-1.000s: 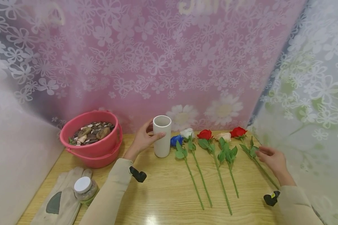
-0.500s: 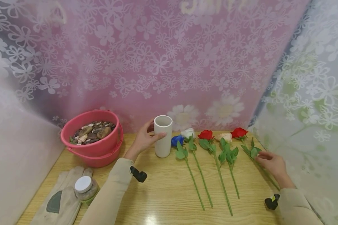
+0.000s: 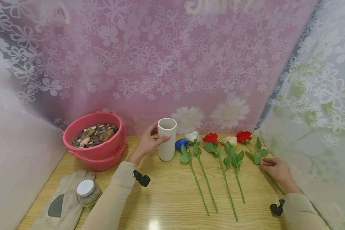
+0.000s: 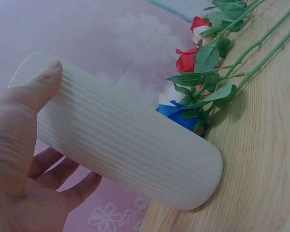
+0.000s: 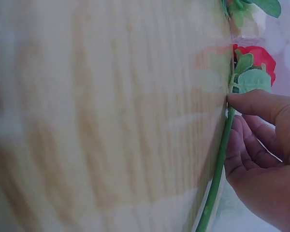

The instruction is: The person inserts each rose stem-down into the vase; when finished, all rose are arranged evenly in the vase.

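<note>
Evidently the left hand [image 3: 146,142] grips the ribbed white vase [image 3: 167,145] high, near the table's [image 3: 166,195] far edge; uneven pushing could tip it. Near the right edge, the right hand [image 3: 277,170] pinches the rightmost red rose's [image 3: 257,158] stem [image 5: 214,183]; loose fingers might slip.

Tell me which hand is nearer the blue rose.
Left. The left hand grips the white vase standing just beside the blue rose; the right hand is far across, at the stem of the rightmost red rose.
</note>
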`<state>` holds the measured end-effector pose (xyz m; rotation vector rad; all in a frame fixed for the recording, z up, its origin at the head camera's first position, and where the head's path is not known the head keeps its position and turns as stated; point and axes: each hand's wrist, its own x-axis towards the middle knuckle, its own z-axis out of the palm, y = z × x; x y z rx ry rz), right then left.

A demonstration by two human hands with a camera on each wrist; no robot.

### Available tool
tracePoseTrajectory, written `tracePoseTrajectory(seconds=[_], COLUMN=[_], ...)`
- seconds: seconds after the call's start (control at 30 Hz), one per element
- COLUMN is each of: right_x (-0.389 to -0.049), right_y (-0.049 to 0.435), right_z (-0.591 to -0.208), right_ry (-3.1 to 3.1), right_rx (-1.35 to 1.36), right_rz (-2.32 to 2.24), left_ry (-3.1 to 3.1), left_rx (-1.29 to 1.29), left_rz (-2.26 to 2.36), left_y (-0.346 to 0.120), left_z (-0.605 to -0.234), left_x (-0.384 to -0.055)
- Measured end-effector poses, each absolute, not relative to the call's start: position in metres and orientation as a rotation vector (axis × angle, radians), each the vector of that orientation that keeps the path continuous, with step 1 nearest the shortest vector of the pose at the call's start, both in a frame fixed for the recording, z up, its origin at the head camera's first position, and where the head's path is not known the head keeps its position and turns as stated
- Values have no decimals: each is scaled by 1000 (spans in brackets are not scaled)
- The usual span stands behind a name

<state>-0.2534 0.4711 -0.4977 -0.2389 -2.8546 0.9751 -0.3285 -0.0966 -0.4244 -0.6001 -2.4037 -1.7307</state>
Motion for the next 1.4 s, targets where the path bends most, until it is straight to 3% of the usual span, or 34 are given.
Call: tracePoseTrajectory(seconds=[0.6,1.4], right_x=[-259,-278], right_y=[466,434], right_z=[-485,-440], right_ry=[-2970,-2670], right_rx=[-136,-167], right_rz=[763,1601], left_ry=[-2404,-2418], left_rx=[-587,-573], left_rz=[-1722,-1753], left_y=[-98,-96], left_z=[-424,-421], left_x=[-330,-326])
